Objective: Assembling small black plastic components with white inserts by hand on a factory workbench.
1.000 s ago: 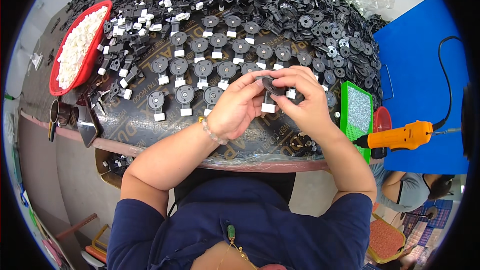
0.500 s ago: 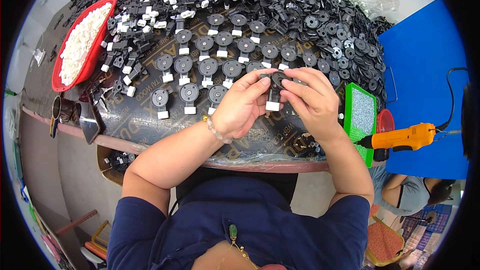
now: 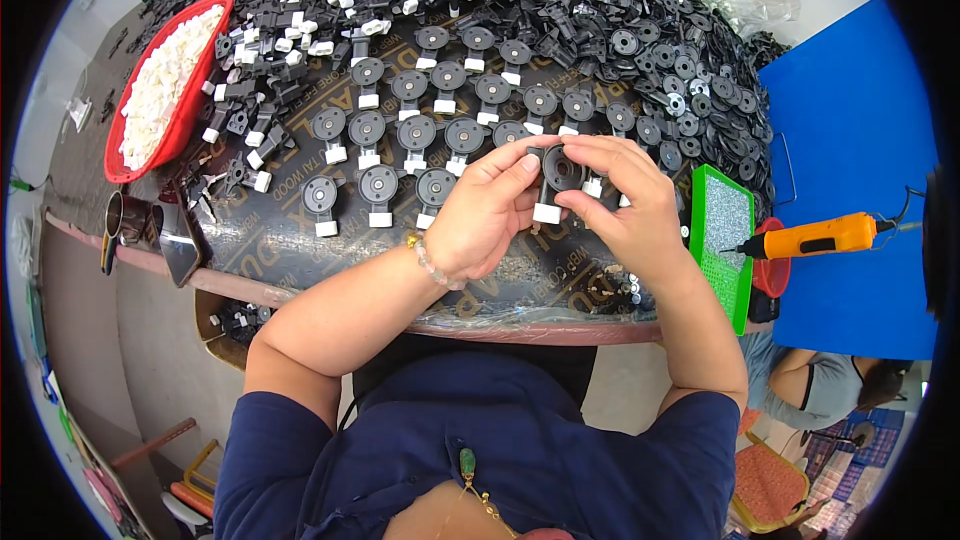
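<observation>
My left hand (image 3: 484,212) grips a black plastic bracket with a white block (image 3: 547,213) at its near end. A round black disc (image 3: 563,168) lies at the bracket's upper right side. Thumb and fingers of my right hand (image 3: 636,198) close round the disc's right edge. Whether the disc is seated on the bracket, I cannot tell. Just beyond and left of my hands, rows of similar disc-topped pieces (image 3: 378,185) with white ends lie on the dark board; my hands cover some of them.
At left is a red basket (image 3: 226,18) of white blocks. Heaped black discs (image 3: 690,90) lie far right. An orange electric screwdriver (image 3: 815,238) hangs by a green tray (image 3: 697,250) of small metal parts and a red bowl (image 3: 778,275). Another person (image 3: 830,380) is at lower right.
The right fingers have shifted over the disc, showing more of its ringed face. Both hands stay nearly in place. The hanging screwdriver has swung away from me, its tip now over the green tray.
</observation>
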`<state>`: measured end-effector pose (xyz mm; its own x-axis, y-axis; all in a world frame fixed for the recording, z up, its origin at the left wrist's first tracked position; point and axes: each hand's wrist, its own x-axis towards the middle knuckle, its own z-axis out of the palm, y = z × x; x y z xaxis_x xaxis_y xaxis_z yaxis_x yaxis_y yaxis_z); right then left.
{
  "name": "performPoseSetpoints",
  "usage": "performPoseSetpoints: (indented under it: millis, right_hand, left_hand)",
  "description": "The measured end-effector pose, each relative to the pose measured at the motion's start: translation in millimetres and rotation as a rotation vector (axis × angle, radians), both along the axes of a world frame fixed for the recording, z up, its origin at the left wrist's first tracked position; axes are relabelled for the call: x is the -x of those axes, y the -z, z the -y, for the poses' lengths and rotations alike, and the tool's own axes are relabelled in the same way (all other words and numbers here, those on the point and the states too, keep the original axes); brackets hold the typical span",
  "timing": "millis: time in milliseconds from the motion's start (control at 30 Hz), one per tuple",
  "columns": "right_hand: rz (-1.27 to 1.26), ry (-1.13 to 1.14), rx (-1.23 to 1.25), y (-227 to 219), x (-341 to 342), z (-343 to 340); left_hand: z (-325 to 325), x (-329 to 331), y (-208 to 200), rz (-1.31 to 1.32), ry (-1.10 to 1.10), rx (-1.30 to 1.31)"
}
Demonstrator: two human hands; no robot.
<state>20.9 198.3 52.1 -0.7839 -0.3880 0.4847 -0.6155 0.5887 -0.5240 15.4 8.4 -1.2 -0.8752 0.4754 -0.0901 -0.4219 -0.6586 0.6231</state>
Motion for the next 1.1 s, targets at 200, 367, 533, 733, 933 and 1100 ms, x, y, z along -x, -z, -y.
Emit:
performPoseSetpoints:
  millis: [200,367,533,733,933,1100]
  right_hand:
    - [0.166,-0.086,0.034,-9.2,1.7,-3.9]
    - [0.228,-0.07,0.034,-14.4,-0.3,-5.8]
    - [0.2,-0.078,-0.013,-16.9,-3.9,-0.5]
    - [0.281,0.002,0.033,-0.7,-0.8,2.7]
    - [0.355,0.068,-0.152,25.0,-7.4,13.6]
    - [0.397,0.084,-0.215,27.2,-11.9,12.9]
  left_hand:
    - [4.7,2.3,-2.4,-0.023,0.094,0.004]
    - [0.5,1.1,-3.4,-0.026,0.065,0.027]
    - [8.4,2.9,4.7,-0.078,0.102,0.075]
    - [28.7,18.3,-17.4,-0.866,-0.572,0.839]
    - [27.7,15.9,-20.9,-0.737,-0.591,0.604]
    - [28.6,12.4,-20.0,-0.759,-0.59,0.506]
